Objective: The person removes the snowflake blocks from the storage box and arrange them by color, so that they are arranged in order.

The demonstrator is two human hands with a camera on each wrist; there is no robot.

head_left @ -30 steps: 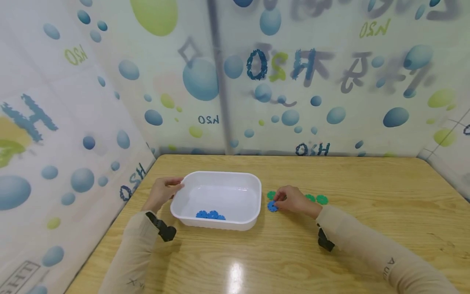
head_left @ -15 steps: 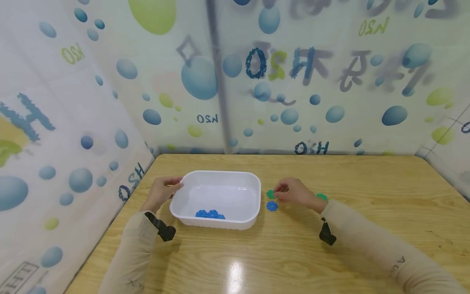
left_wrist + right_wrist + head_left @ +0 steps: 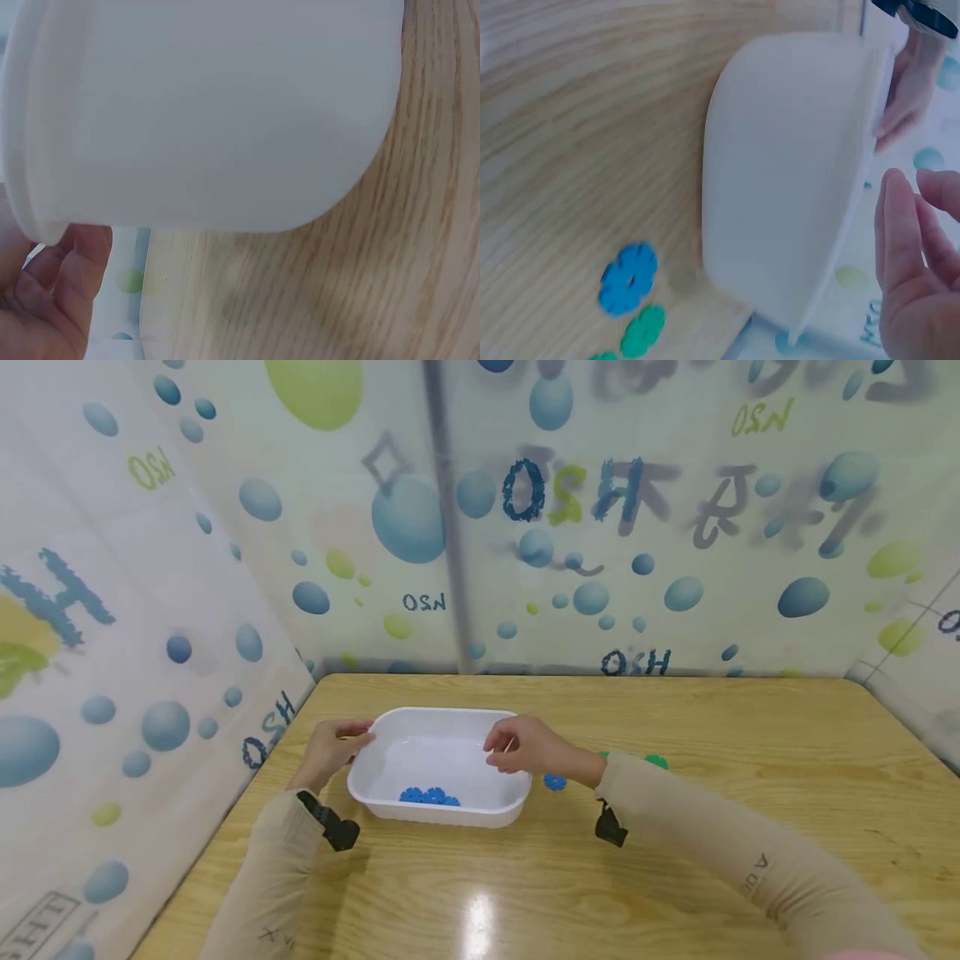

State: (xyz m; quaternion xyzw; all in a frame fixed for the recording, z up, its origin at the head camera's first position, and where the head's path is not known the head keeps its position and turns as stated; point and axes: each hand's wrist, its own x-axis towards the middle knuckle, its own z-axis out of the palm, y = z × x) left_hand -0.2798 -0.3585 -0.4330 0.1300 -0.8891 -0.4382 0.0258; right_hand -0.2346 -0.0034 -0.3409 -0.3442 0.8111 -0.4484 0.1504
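A white plastic basin (image 3: 442, 814) stands on the table, with several blue snowflake building discs (image 3: 433, 796) inside near its front wall. My left hand (image 3: 333, 750) grips the basin's left rim; the left wrist view shows the fingers (image 3: 86, 259) under the lip. Over the right rim hangs my right hand (image 3: 528, 745), thumb and fingers slightly parted with nothing seen between them. On the table just right of the basin lies a blue disc (image 3: 628, 277), a green disc (image 3: 643, 330) close beyond it. Another green disc (image 3: 656, 762) shows farther right, beyond the right sleeve.
The wooden table (image 3: 480, 877) reaches back to a wall covering (image 3: 480, 585) printed with bubbles and letters. A second green disc (image 3: 604, 754) is mostly hidden behind the right sleeve (image 3: 720, 835). Dark wrist devices (image 3: 611, 825) sit below both wrists.
My right hand has left the blue and green discs beside the basin and moved left over the basin's right rim. The left hand and the basin have stayed in place.
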